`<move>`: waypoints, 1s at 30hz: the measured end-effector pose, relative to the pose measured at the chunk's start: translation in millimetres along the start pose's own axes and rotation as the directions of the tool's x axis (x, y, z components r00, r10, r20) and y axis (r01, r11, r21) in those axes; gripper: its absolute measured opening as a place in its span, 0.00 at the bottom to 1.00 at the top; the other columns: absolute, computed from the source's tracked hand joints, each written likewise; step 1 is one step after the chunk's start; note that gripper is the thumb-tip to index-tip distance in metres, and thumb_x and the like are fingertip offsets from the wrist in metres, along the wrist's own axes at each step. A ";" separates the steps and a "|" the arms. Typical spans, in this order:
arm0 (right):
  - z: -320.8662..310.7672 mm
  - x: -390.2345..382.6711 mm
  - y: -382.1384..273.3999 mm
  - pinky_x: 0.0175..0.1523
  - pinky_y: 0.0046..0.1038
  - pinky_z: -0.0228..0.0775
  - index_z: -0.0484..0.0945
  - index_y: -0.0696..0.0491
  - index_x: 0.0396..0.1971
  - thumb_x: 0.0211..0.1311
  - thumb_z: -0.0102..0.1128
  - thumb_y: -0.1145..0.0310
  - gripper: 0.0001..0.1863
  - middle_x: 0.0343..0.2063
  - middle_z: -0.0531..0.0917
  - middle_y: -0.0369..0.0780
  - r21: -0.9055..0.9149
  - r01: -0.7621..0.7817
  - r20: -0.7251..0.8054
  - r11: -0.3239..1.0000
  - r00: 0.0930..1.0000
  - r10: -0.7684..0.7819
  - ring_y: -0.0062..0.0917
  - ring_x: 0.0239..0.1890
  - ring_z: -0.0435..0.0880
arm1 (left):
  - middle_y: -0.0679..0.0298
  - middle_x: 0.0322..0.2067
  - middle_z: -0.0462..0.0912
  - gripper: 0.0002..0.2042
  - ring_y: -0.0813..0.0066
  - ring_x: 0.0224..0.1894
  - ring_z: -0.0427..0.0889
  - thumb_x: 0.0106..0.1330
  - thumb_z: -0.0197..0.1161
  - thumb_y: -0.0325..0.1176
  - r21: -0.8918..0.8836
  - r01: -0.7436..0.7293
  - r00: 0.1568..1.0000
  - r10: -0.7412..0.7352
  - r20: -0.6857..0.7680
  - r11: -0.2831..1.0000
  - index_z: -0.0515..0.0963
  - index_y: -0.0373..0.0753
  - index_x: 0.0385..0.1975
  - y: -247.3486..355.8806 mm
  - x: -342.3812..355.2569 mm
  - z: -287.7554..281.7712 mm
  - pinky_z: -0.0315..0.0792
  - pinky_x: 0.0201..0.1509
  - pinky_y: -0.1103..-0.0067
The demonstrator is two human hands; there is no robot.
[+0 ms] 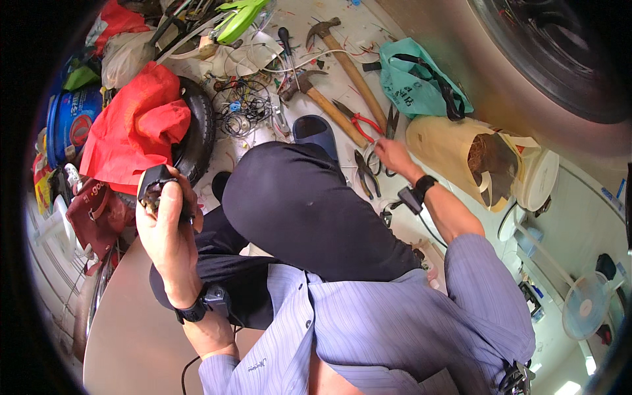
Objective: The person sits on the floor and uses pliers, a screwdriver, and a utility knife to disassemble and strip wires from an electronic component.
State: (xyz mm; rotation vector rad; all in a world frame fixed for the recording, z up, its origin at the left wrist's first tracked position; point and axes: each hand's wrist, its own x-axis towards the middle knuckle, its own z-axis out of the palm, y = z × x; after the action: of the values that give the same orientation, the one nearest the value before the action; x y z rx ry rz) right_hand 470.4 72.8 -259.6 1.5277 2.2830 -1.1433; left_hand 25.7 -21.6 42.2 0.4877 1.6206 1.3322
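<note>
My left hand [168, 230] is raised at the left, wrapped round a small black object [155, 185]. Its top side shows an opening with a brownish inside; its exact kind I cannot make out. Down on the floor beyond my knee, my right hand [395, 160] has its fingers closed at the looped handles of a pair of scissors [392, 125], whose blades point away. Part of the handles is hidden by the fingers. Next to this hand lie pliers with red handles [363, 120] and dark-handled pliers [365, 174].
Two wooden-handled hammers [355, 79] and a screwdriver [284, 41] lie farther off, beside tangled black wire [240, 108]. A teal bag [421, 82] and a yellowish bag [441, 141] stand right. Left are a red bag [135, 128], a tyre [201, 128] and a blue bucket [74, 122].
</note>
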 end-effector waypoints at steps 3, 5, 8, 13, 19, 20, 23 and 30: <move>45.7 -46.8 14.8 0.48 0.49 0.76 0.78 0.59 0.39 0.62 0.59 0.58 0.18 0.35 0.85 0.54 -0.053 -0.095 0.199 0.994 0.974 0.103 0.51 0.41 0.84 | 0.64 0.32 0.78 0.13 0.82 0.24 0.71 0.73 0.61 0.37 0.049 -0.009 0.997 0.006 0.071 0.999 0.74 0.35 0.49 -2.2 16.1 11.7 0.62 0.21 0.85; 59.6 -57.7 -0.5 0.51 0.46 0.78 0.71 0.64 0.49 0.60 0.64 0.55 0.29 0.43 0.82 0.56 -0.195 -0.168 0.324 0.966 0.919 0.225 0.51 0.44 0.84 | 0.64 0.32 0.78 0.13 0.82 0.23 0.71 0.73 0.60 0.36 0.015 0.005 0.998 -0.006 0.061 1.000 0.75 0.35 0.49 1.0 20.0 15.7 0.62 0.21 0.85; 81.2 -60.9 -18.5 0.51 0.43 0.79 0.68 0.64 0.53 0.57 0.68 0.57 0.32 0.48 0.78 0.56 -0.235 -0.262 0.258 0.936 0.912 0.320 0.50 0.46 0.84 | 0.67 0.29 0.76 0.09 0.84 0.23 0.70 0.72 0.62 0.33 0.009 0.026 0.999 -0.026 0.021 1.000 0.75 0.35 0.45 1.9 23.0 32.4 0.63 0.20 0.85; 99.8 -56.0 -16.3 0.53 0.40 0.80 0.67 0.64 0.54 0.54 0.69 0.60 0.33 0.51 0.76 0.55 -0.237 -0.401 0.167 0.885 0.881 0.443 0.47 0.49 0.84 | 0.69 0.27 0.75 0.10 0.84 0.21 0.70 0.69 0.65 0.34 0.063 0.016 1.000 -0.015 -0.026 0.998 0.76 0.37 0.43 -1.4 30.4 48.6 0.63 0.19 0.85; 46.7 -66.7 -35.2 0.51 0.47 0.76 0.71 0.65 0.47 0.64 0.57 0.58 0.24 0.40 0.84 0.58 -0.081 -0.285 0.216 0.955 0.930 0.296 0.51 0.47 0.84 | 0.72 0.23 0.73 0.09 0.85 0.20 0.69 0.70 0.65 0.39 0.047 -0.027 1.000 0.027 -0.002 0.999 0.75 0.42 0.37 6.3 31.1 33.1 0.62 0.19 0.85; 49.4 -67.1 -16.7 0.50 0.43 0.77 0.73 0.63 0.47 0.67 0.54 0.59 0.21 0.41 0.85 0.56 -0.003 -0.133 0.198 0.991 0.971 0.131 0.49 0.47 0.85 | 0.73 0.23 0.73 0.10 0.85 0.20 0.69 0.70 0.66 0.39 0.047 -0.066 0.998 0.066 0.012 0.997 0.75 0.42 0.37 9.0 32.5 30.2 0.62 0.19 0.85; 22.0 -75.4 2.3 0.49 0.38 0.77 0.75 0.61 0.48 0.70 0.51 0.60 0.18 0.42 0.85 0.51 0.152 0.049 0.179 0.987 0.981 -0.076 0.44 0.48 0.85 | 0.73 0.23 0.73 0.10 0.86 0.20 0.70 0.69 0.67 0.40 -0.009 -0.108 0.994 0.108 0.025 0.994 0.75 0.42 0.36 22.9 31.2 24.8 0.63 0.19 0.85; -73.6 -82.1 -20.8 0.51 0.34 0.76 0.76 0.58 0.51 0.68 0.52 0.61 0.19 0.44 0.84 0.45 0.533 -0.301 0.227 0.791 0.951 0.209 0.35 0.47 0.84 | 0.75 0.27 0.75 0.11 0.90 0.23 0.70 0.67 0.69 0.40 -0.045 -0.192 0.979 0.189 -0.074 0.980 0.77 0.41 0.39 39.5 9.7 -0.4 0.63 0.22 0.87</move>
State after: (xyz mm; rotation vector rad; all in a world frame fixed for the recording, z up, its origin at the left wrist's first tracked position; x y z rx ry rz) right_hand 510.3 59.3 -155.5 1.7786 1.6336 -1.8843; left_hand 10.7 -1.3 74.2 0.5824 1.6232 1.5451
